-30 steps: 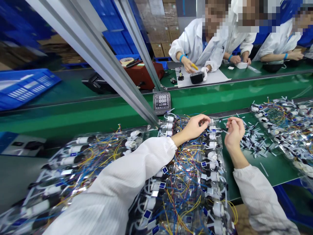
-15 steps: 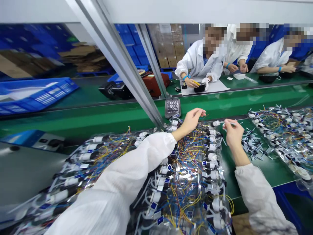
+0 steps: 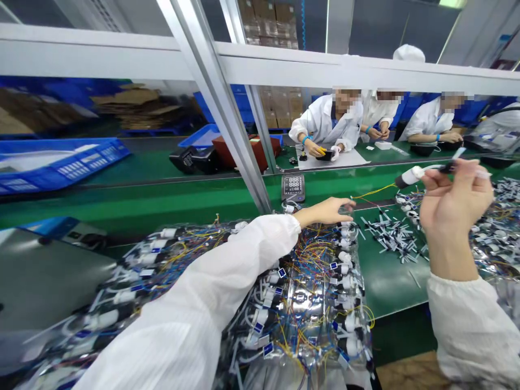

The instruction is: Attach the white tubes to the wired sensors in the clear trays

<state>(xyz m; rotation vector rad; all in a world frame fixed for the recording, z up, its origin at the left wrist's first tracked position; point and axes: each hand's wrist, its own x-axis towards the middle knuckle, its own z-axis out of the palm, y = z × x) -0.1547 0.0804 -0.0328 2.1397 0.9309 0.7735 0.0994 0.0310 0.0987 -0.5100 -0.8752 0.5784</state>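
My right hand (image 3: 457,197) is raised at the right, closed on a small motor pump (image 3: 407,177) with a white head and dark body. A black fitting with a short pale tube (image 3: 459,153) shows above its fingertips. Thin yellow wires (image 3: 374,192) stretch from the pump to my left hand (image 3: 331,210), whose fingertips are bent around the wire ends. Below my left hand lie rows of similar pumps (image 3: 348,281) on clear plastic trays (image 3: 303,295), their coloured wires tangled in the middle.
A pile of short tubes with black fittings (image 3: 392,235) lies on the green table (image 3: 390,292). A display device (image 3: 293,187) stands by the metal post (image 3: 227,103). More pumps fill the left and right sides. Across the green belt (image 3: 182,195), people in white coats work.
My right hand has risen and moved right, carrying the pump away from the tray and drawing its wires out. My left hand has shifted slightly right and lower. The camera view has tilted up.
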